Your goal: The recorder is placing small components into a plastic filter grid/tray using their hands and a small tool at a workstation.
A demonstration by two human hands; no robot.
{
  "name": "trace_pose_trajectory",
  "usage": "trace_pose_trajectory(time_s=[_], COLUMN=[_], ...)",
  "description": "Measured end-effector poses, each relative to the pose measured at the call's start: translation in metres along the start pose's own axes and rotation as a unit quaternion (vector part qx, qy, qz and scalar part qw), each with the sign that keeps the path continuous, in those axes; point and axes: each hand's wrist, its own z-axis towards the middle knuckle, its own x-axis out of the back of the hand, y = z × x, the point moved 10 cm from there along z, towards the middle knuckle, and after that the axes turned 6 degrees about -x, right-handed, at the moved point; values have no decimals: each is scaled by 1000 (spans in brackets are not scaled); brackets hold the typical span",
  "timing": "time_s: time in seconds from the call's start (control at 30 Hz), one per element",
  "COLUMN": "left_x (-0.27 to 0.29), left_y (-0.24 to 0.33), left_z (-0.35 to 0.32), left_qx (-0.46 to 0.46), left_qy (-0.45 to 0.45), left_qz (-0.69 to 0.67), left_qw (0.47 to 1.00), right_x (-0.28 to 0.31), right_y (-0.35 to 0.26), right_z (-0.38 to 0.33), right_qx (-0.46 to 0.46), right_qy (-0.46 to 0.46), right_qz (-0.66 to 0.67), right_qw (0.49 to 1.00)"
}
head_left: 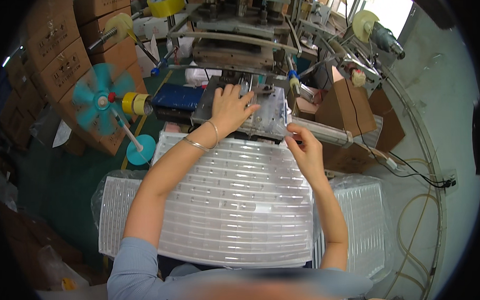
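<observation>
- Flat dark green floor (85, 190): tall stacks of brown cardboard boxes (59, 58).
- Large white ribbed plastic tray (238, 264): rows of small clear plastic pieces (241, 195).

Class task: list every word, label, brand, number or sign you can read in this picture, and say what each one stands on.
Stacked brown cartons: dark printed characters and handling symbols, too small and skewed to quote reliably.
White ribbed tray: small marks along its rows, too small to tell whether they are print.
Pale wall: faint marks, too blurred to read.
</observation>
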Motion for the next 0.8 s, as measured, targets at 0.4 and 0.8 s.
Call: trace_pose_trajectory(time_s=[0.4,0.8], left_x=[101,144], left_y=[28,-14], left_z=[-73,-152], left_qx=[26,122], left_qy=[-78,-157], left_qz=[-252,-283], left_qw=[964,938], right_x=[-95,-28], right_y=[-44,-37], right_z=[90,51], right_qx=[191,102], right_qy=[111,26], right_qz=[-233,-197], right_qw=[947,975])
